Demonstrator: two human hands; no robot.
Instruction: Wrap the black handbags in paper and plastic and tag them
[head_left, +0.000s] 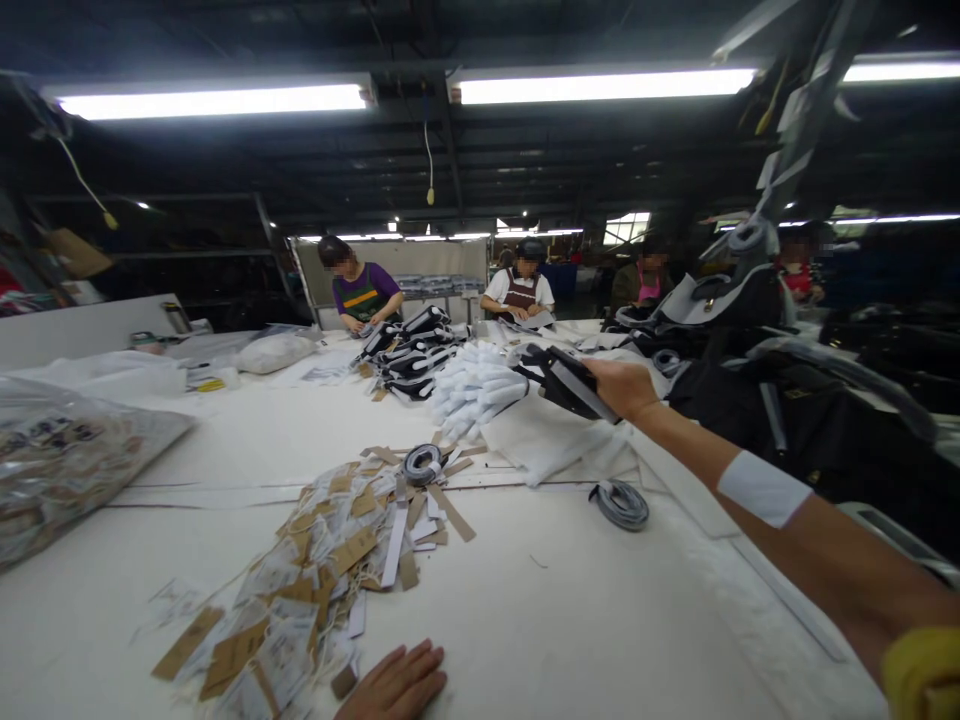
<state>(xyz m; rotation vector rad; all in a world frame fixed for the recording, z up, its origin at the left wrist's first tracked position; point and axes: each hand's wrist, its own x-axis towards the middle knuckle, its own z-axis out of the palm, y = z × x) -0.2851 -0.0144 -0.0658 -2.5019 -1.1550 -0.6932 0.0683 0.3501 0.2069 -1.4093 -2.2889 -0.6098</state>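
My right hand reaches out over the far right of the table, its fingers closed on a dark, flat piece with a grey edge, perhaps a folded bag. Just left of that piece is a heap of white padded, wrapped items. My left hand lies flat on the table at the bottom, fingers stretched out and holding nothing. Beside it spreads a pile of brown card tags with strings and small clear packets. A rolled grey strap rests at the pile's far end, and another coiled strap lies farther right.
On the white table, a clear plastic bag of tags stands at the left. Black-and-white items are heaped farther back. Black bags crowd the right side. Several people work across the table, one in a purple top.
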